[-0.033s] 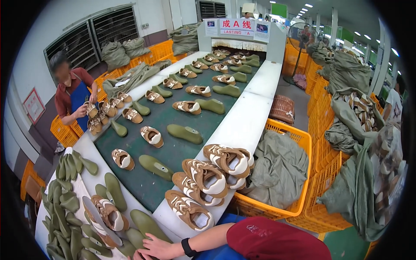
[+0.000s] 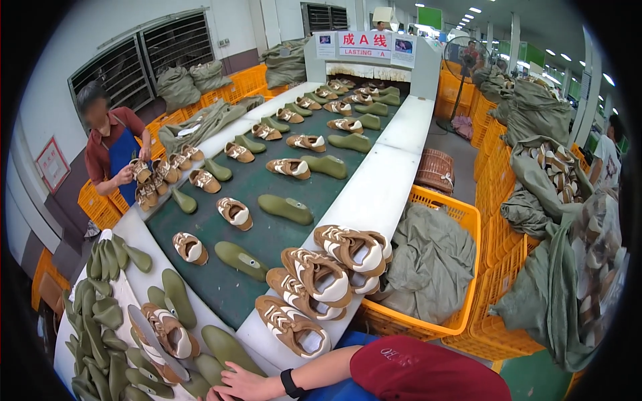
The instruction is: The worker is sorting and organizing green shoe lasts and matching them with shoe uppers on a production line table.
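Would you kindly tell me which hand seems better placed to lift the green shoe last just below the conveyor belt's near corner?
Right, I'd judge: the right hand is at the near end of the green shoe last, its forearm extended toward it, while the left hand is not clearly visible.

We are seeing bright illumination, with ceiling lamps [image 2: 608, 79] glowing at upper right. The white ledge [image 2: 382, 175] is reflecting brightly; the machine opening [image 2: 396, 85] is lying in shadow. We are resolving the right hand [image 2: 245, 383] clearly, while fisheye distortion is bending edges toward black corners.
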`<state>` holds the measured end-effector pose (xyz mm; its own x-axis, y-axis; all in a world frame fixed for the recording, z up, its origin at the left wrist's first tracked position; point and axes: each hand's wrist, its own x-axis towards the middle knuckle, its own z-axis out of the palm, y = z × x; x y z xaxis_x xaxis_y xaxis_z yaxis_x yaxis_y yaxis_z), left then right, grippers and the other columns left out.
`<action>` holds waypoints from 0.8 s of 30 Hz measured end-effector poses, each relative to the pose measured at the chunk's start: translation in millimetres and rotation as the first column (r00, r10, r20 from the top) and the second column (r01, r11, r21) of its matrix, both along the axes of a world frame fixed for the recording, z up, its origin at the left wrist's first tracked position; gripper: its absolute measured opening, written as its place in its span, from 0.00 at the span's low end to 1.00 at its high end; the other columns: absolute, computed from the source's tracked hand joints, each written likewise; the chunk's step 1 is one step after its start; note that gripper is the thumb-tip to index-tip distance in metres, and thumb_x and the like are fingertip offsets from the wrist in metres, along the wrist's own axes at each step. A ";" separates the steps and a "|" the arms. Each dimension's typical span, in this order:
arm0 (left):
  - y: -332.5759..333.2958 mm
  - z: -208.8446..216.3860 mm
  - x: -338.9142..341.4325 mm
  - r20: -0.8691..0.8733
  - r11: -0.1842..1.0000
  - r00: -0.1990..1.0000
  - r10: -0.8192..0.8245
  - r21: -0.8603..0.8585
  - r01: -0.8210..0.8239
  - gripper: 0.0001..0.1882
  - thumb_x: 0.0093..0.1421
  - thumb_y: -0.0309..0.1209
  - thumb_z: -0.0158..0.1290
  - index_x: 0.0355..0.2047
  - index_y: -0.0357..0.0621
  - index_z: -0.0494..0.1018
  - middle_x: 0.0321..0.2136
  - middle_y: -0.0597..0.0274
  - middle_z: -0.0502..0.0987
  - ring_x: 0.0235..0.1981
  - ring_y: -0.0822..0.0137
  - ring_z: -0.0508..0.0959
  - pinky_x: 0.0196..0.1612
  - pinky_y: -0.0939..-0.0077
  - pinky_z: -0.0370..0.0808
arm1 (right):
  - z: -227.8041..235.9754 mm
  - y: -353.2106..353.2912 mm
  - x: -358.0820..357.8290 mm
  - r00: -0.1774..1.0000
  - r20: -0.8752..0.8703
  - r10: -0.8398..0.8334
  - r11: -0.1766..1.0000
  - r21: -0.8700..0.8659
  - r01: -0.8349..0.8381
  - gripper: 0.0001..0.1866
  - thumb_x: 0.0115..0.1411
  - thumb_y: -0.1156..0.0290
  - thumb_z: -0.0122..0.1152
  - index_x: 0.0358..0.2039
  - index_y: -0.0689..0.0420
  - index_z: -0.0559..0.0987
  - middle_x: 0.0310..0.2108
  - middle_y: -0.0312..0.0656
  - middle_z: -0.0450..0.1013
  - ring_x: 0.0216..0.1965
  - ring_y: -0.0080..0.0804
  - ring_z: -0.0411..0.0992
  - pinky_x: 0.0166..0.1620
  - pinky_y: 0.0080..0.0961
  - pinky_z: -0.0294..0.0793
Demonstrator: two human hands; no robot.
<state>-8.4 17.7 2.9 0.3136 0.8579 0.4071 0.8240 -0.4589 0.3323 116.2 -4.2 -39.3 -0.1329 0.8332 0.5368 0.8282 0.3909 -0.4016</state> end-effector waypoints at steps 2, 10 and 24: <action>-0.5 2.2 1.2 0.010 1.000 1.000 -0.003 0.004 0.003 0.13 0.59 0.34 0.50 0.37 0.36 0.76 0.37 0.43 0.76 0.43 0.44 0.71 0.50 0.59 0.67 | 12.0 -5.6 3.8 1.000 0.019 0.002 1.000 0.031 -0.002 0.19 0.52 0.69 0.52 0.47 0.54 0.71 0.33 0.42 0.70 0.42 0.38 0.66 0.56 0.49 0.54; -5.2 13.4 6.9 -0.001 0.998 1.000 -0.017 0.053 0.017 0.13 0.59 0.34 0.50 0.36 0.36 0.76 0.37 0.42 0.76 0.45 0.43 0.70 0.53 0.57 0.65 | 11.7 -2.3 7.1 0.999 0.032 -0.020 0.991 0.131 0.015 0.15 0.52 0.65 0.50 0.42 0.50 0.75 0.29 0.37 0.69 0.38 0.37 0.66 0.53 0.53 0.56; -8.9 23.3 11.4 0.003 1.000 1.000 0.021 -0.006 -0.021 0.13 0.58 0.35 0.48 0.34 0.39 0.77 0.35 0.41 0.76 0.42 0.42 0.71 0.54 0.57 0.65 | 15.5 -4.3 7.4 0.999 0.037 -0.008 0.994 0.112 0.004 0.16 0.51 0.65 0.51 0.42 0.48 0.75 0.30 0.35 0.70 0.38 0.34 0.65 0.52 0.51 0.55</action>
<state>3.0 8.8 26.3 0.2937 0.8666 0.4034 0.8325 -0.4393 0.3376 123.5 -8.5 -23.8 -0.1501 0.7692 0.6211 0.8444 0.4265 -0.3242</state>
